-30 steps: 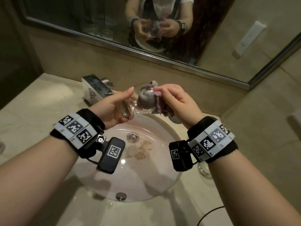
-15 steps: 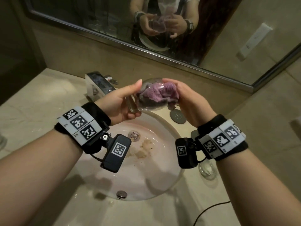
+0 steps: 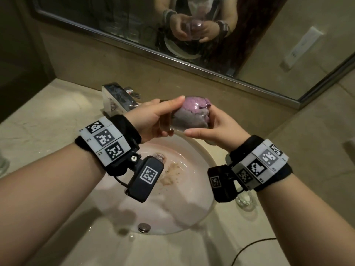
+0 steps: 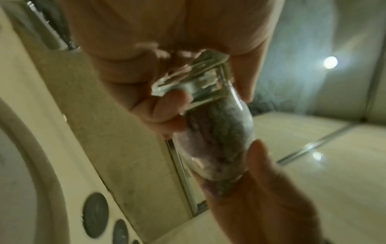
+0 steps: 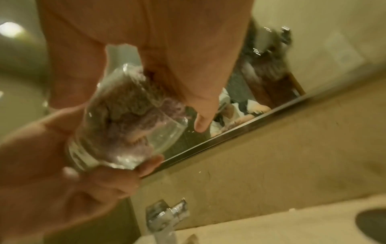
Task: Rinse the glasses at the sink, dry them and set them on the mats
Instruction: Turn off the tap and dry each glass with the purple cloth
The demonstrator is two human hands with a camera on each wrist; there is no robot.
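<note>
In the head view, both hands meet in the middle of the frame, above the sink (image 3: 194, 217). The left hand (image 3: 151, 120) grips the thick base of a clear glass (image 3: 184, 120), with the thumb on top and the other fingers curled under it. The glass lies on its side, and a purple and grey cloth (image 3: 194, 108) fills it. The right hand (image 3: 217, 127) is curled around the open end of the glass and holds the cloth there. A second glass (image 3: 245, 201) stands on the counter (image 3: 48, 120) at the lower right, partly hidden by the right wrist. The faucet (image 3: 117, 96) is behind the hands, and the mirror (image 3: 134, 22) fills the top of the frame.

In the left wrist view, the left hand (image 4: 158, 69) pinches the glass (image 4: 217, 132) at its base in the centre. The right hand (image 4: 261, 189) comes from the lower right and touches its far end. Two round grey mats (image 4: 95, 214) lie at the lower left.

In the right wrist view, the right hand (image 5: 183, 57) is at the top, with one finger stretched out past the rim. The left hand (image 5: 62, 165) grips the base at the lower left.
</note>
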